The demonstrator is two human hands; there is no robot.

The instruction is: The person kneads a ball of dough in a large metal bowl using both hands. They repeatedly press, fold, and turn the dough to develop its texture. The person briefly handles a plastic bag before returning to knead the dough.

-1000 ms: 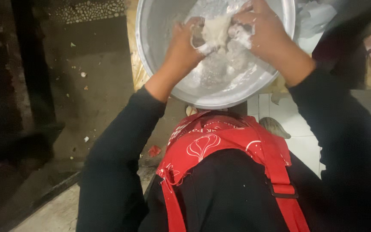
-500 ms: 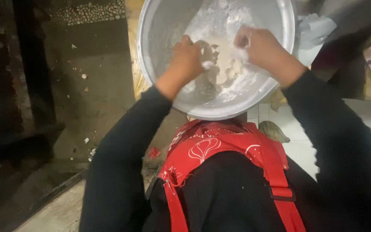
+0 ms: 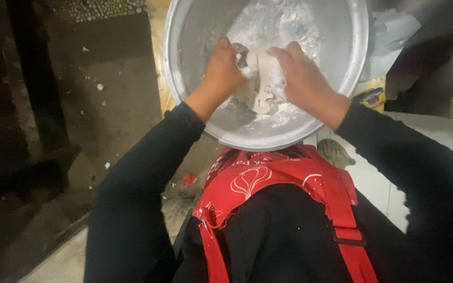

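Both hands in the round metal basin (image 3: pixel 184 63): left hand (image 3: pixel 221 71) and right hand (image 3: pixel 302 81) clenched on one pale dough lump (image 3: pixel 260 78) at basin centre. Best bet: fold loose flour (image 3: pixel 281 23) inward, press evenly, steady the rim. Dough sticky, shaggy; flour powdery; basin smooth, shiny. Red apron (image 3: pixel 268 178) below.
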